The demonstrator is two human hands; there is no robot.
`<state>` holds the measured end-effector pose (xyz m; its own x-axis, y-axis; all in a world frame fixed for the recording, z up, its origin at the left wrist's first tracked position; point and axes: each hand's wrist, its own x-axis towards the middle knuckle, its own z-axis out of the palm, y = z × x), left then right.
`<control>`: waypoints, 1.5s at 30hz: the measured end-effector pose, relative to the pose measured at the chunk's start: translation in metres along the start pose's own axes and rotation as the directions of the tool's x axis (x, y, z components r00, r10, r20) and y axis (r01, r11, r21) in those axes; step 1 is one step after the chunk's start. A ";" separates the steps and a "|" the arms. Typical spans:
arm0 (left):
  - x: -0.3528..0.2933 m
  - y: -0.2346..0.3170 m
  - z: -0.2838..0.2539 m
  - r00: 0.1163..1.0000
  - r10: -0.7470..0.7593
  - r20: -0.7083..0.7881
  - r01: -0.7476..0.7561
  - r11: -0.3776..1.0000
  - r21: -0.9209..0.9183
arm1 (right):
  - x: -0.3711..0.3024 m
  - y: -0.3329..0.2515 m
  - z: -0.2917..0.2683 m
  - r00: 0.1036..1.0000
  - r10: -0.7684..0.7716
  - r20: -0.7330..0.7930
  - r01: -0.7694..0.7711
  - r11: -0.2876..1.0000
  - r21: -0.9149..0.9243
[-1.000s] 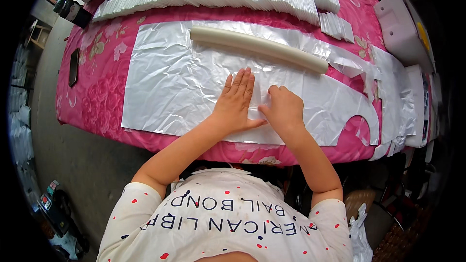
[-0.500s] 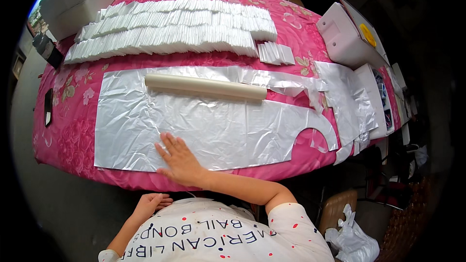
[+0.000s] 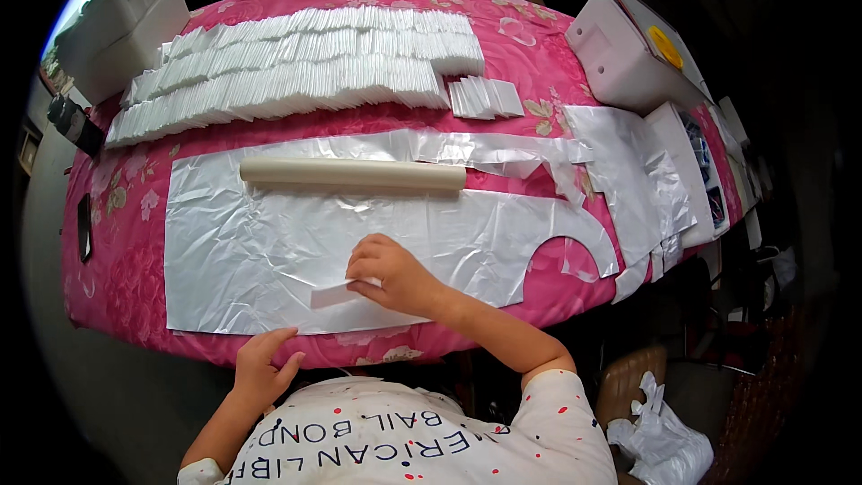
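Note:
A silvery-white plastic sheet point(image 3: 215, 242) with a rounded cut-out at its right end lies spread on the table. Over its near part, my right hand point(image 3: 391, 274) is closed, pinching a small flat white piece point(image 3: 332, 294) like a folded packet; its exact kind is unclear. My left hand point(image 3: 265, 364) is at the sheet's near edge, fingers extended and thumb apart, holding nothing. Across the far part of the sheet lies a cream-coloured tube point(image 3: 350, 176).
Long rows of thin white folded packets point(image 3: 287, 85) stand at the back, with a short stack point(image 3: 485, 97) beside them. White foam boxes point(image 3: 620, 54) flank both ends. A phone point(image 3: 84, 228) lies at left; film scraps point(image 3: 620, 180) lie at right. Pink floral cloth point(image 3: 117, 296) covers the table.
My right hand has lifted from lying flat on the sheet, shifted right and now pinches the white piece. My left hand has come forward from my body to the table edge.

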<state>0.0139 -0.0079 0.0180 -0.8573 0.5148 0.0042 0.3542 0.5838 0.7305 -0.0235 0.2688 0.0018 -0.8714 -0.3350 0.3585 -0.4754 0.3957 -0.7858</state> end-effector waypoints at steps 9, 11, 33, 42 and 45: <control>0.029 0.015 0.023 0.985 0.152 0.087 -0.152 0.988 -0.008 | 0.015 0.182 -0.251 0.473 0.324 -0.819 -0.456 0.886 0.088; 0.032 0.016 0.023 0.984 0.148 0.101 -0.149 0.989 0.006 | 0.004 0.212 -0.270 0.446 0.281 -0.850 -0.758 0.624 -0.191; 0.121 0.013 0.092 0.937 0.348 0.028 -0.346 0.915 0.206 | -0.089 0.005 -0.023 0.948 0.315 0.043 -0.261 0.847 -0.462; 0.121 0.055 0.112 0.901 0.383 0.201 -0.410 0.905 0.113 | -0.224 0.087 -0.185 0.664 0.350 -0.661 -0.747 0.357 -0.561; 0.122 0.059 0.116 0.880 0.425 0.210 -0.458 0.877 0.145 | -0.256 0.093 -0.209 0.578 0.271 -0.770 -0.815 0.235 -0.529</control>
<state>-0.0266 0.1617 -0.0176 -0.5253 0.8336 0.1709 0.7579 0.3671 0.5393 0.1294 0.5701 -0.0578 -0.7259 0.5721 0.3819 0.5346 0.8186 -0.2100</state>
